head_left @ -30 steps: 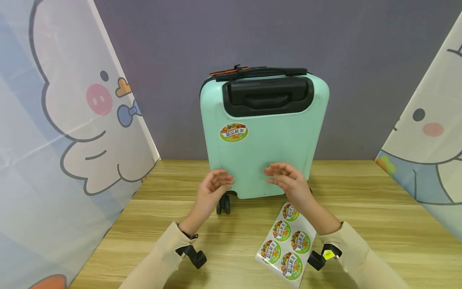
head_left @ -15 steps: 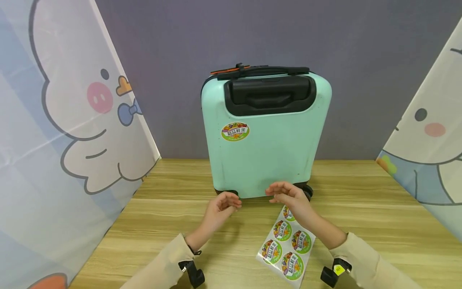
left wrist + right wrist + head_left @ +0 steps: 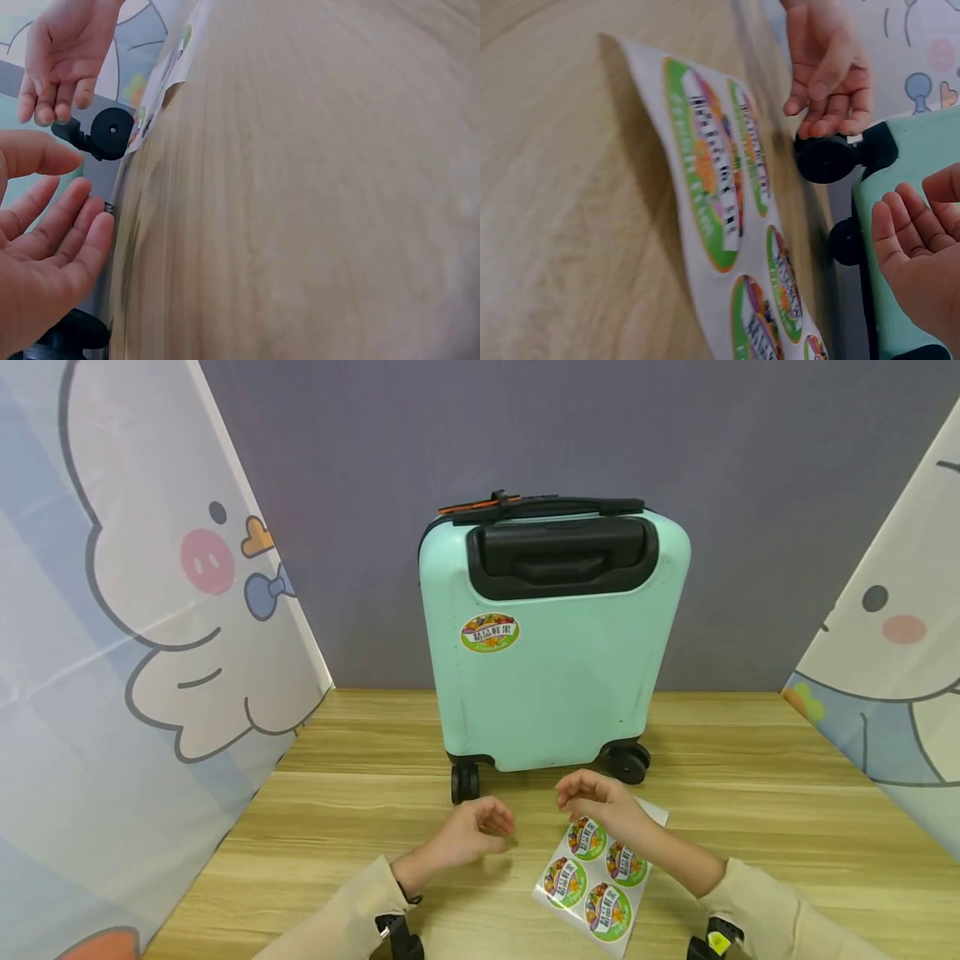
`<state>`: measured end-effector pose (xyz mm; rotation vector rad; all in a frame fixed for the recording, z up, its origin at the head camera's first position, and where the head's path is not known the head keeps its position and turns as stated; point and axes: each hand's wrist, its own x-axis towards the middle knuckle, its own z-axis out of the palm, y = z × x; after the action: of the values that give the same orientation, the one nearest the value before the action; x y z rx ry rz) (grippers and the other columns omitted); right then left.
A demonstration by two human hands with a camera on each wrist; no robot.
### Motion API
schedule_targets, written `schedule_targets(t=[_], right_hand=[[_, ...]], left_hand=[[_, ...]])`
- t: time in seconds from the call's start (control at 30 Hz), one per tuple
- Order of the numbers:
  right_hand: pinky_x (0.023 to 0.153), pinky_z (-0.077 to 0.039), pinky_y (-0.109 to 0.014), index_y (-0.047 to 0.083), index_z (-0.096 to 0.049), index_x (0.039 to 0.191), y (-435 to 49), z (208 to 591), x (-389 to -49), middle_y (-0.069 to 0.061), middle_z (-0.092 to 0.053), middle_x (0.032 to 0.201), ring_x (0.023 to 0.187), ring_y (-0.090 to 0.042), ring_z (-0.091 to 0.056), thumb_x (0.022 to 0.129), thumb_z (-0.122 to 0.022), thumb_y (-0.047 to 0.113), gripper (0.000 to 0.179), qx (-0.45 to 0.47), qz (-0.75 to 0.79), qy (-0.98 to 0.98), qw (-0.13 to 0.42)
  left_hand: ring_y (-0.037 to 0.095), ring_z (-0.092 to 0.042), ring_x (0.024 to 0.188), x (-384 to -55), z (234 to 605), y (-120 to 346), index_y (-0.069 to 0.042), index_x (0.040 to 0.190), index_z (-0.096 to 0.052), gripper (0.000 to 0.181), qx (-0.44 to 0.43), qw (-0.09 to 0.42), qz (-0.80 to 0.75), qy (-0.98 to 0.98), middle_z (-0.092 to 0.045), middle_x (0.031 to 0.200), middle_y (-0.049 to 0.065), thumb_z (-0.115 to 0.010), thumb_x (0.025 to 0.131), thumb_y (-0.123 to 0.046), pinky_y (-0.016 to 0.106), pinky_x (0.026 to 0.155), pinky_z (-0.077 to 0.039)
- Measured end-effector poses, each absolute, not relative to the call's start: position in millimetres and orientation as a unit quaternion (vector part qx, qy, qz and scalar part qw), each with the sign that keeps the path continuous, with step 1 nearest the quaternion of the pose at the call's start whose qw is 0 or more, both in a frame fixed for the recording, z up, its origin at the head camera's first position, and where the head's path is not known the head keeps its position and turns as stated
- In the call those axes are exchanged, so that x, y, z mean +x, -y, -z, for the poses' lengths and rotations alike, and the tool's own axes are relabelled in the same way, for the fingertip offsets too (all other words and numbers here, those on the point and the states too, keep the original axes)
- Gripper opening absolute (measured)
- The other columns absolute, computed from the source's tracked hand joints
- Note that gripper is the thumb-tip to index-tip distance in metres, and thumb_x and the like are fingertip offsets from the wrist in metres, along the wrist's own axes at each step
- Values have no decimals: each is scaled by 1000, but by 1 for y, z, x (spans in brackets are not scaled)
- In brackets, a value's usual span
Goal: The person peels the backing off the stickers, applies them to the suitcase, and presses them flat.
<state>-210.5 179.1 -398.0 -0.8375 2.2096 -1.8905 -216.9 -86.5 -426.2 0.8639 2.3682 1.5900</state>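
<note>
Wooden table (image 3: 360,747) bears a suitcase (image 3: 555,685) and sticker sheet (image 3: 594,878); left hand (image 3: 472,831) and right hand (image 3: 600,802) hold nothing, loosely bent, best kept from dragging the sheet

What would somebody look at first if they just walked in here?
Probably the mint-green suitcase, standing upright on the wooden table with one fruit sticker on its upper left. Next, perhaps the white cartoon character on the left backdrop, then the sheet of round stickers in front of the suitcase, near the right hand.
</note>
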Motion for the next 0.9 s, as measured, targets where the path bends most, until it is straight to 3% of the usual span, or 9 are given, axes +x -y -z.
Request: schedule_targets(t=[0.2, 0.4, 0.6, 0.9], right_hand=[[73, -56, -29, -20, -52, 116, -179, 405, -209, -22, -62, 101, 89, -19, -63, 98, -53, -3, 25, -295, 593, -744, 86], [75, -55, -29, -14, -57, 115, -181, 406, -207, -21, -63, 100, 91, -24, -62, 99, -56, 2, 23, -309, 544, -772, 114], [66, -51, -25, -5, -62, 114, -184, 407, -205, -10, -64, 94, 82, -10, -58, 100, -57, 8, 20, -341, 464, -811, 104], [43, -47, -22, -3, -63, 115, -189, 402, -198, 7, -60, 88, 60, 1, -50, 99, -60, 8, 20, -379, 404, -830, 71]], left_hand=[[15, -67, 84, -214, 426, 82, 6, 103, -65, 23, 292, 87, -518, -799, -73, 93, 14, -73, 82, 5, 24, 74, -52], [9, -66, 81, -210, 426, 76, 5, 114, -59, 36, 293, 153, -517, -789, -73, 89, 11, -74, 81, 5, 21, 74, -52], [4, -58, 67, -202, 424, 69, -1, 118, -58, 45, 279, 178, -498, -801, -69, 80, 3, -76, 77, 5, 18, 61, -48], [4, -56, 66, -195, 421, 64, -6, 127, -53, 65, 279, 179, -439, -835, -64, 77, -9, -88, 73, -11, 20, 64, -47]])
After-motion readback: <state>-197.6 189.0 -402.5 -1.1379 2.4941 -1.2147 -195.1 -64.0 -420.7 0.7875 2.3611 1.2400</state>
